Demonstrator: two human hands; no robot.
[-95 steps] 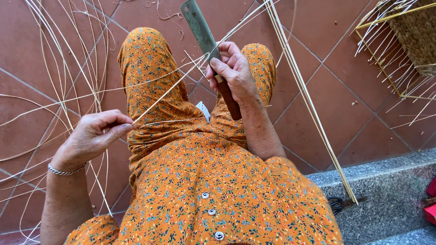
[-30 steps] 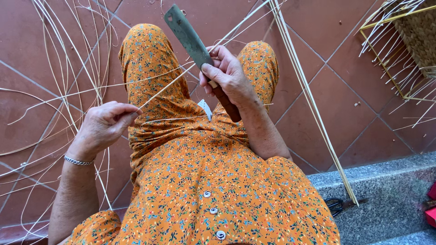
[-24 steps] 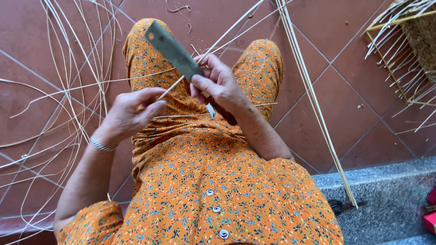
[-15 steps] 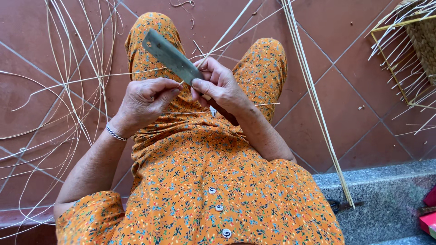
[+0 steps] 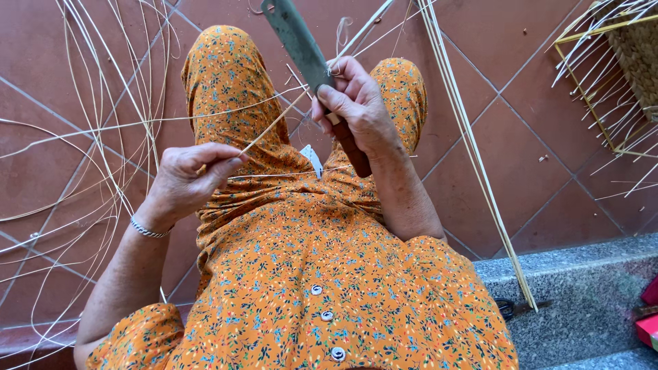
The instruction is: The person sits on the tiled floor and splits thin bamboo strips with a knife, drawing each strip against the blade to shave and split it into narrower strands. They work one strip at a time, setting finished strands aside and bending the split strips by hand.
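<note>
Right hand [image 5: 356, 113] is gripping a big knife [image 5: 301, 48] blade-up over the knees, left hand [image 5: 188, 178] pinches a thin cane strip [image 5: 274, 125] that runs up to the blade

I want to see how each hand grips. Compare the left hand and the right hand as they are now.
The left hand pinches a thin pale strip between thumb and fingertips; the right hand is wrapped round the dark handle of a broad knife. The left hand sits lower, over the thigh; the right hand is raised above the knees. A silver bracelet circles the left wrist; the right wrist is bare. Both touch the same strip.
</note>
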